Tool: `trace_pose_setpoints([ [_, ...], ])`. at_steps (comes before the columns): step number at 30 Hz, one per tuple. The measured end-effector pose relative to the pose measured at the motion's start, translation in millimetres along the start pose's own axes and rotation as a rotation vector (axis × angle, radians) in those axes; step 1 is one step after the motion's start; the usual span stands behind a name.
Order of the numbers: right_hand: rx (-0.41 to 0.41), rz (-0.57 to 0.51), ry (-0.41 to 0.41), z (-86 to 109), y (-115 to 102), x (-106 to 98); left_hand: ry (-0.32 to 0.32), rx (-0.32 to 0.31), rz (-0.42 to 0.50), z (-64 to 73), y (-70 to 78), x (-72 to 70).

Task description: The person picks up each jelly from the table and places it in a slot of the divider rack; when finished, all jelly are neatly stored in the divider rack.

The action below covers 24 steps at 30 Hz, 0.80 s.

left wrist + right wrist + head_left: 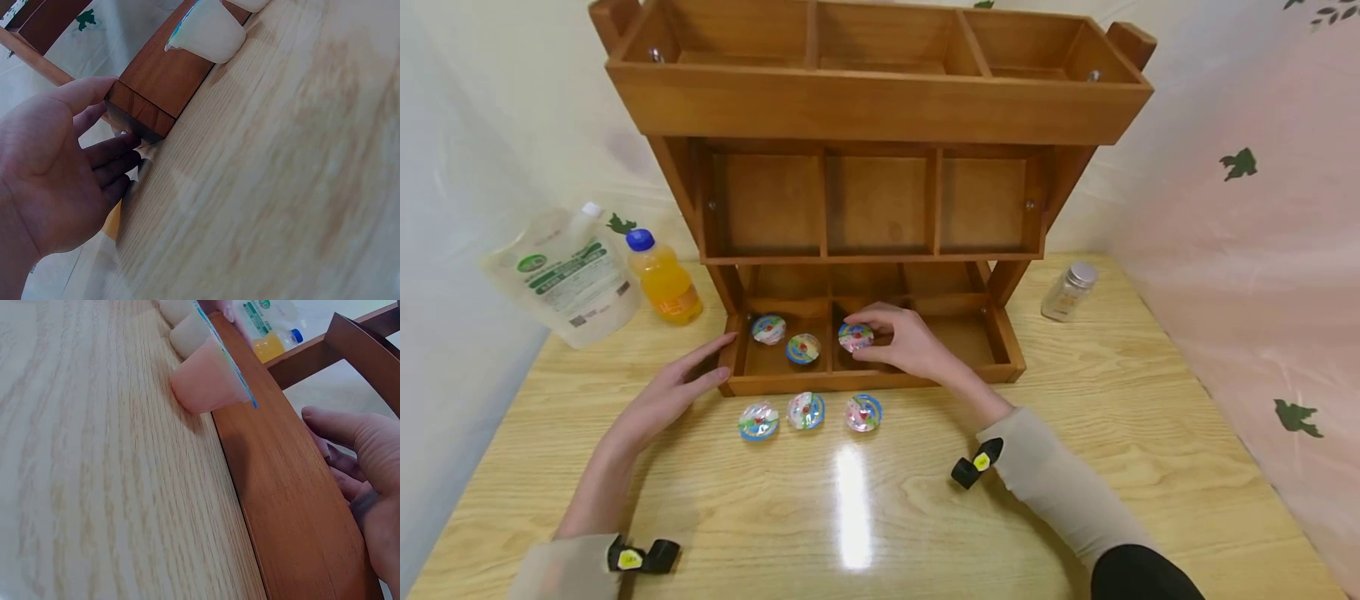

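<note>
My right hand [912, 342] pinches a small jelly cup [856, 337] with a printed foil lid, low in the middle bottom compartment of the wooden rack [880, 108]. In the right wrist view the front board hides that cup. Two jelly cups, a whitish one [769, 330] and a yellowish one [803, 349], stand in the left bottom compartment. On the table before the rack are three more: a left one [758, 422], a middle one [806, 411] and a pink one [863, 413]. My left hand [666, 396] touches the rack's front left corner [140, 115] with extended fingers.
A white refill pouch [568, 279] and an orange drink bottle [664, 279] with a blue cap stand left of the rack. At its right is a glass shaker [1069, 292] with a metal lid. The rack's upper tiers overhang the bottom compartments.
</note>
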State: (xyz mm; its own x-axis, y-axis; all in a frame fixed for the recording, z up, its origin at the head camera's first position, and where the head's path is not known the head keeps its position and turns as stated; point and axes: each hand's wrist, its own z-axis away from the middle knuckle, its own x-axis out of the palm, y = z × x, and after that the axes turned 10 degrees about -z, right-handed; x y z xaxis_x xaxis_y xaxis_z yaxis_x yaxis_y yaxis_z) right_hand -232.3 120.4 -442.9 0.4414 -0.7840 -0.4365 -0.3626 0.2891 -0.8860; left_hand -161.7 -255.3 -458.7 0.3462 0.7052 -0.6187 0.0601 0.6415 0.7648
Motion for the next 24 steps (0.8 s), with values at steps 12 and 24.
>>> trace_pose_setpoints([
  [12,0.060,0.106,-0.015,-1.0,-0.2,3.1,-0.006,-0.010,-0.003,0.3,0.2,0.3],
  [24,0.039,0.290,-0.039,-1.8,-2.2,8.2,-0.008,-0.012,0.000,0.5,1.3,-0.5],
])
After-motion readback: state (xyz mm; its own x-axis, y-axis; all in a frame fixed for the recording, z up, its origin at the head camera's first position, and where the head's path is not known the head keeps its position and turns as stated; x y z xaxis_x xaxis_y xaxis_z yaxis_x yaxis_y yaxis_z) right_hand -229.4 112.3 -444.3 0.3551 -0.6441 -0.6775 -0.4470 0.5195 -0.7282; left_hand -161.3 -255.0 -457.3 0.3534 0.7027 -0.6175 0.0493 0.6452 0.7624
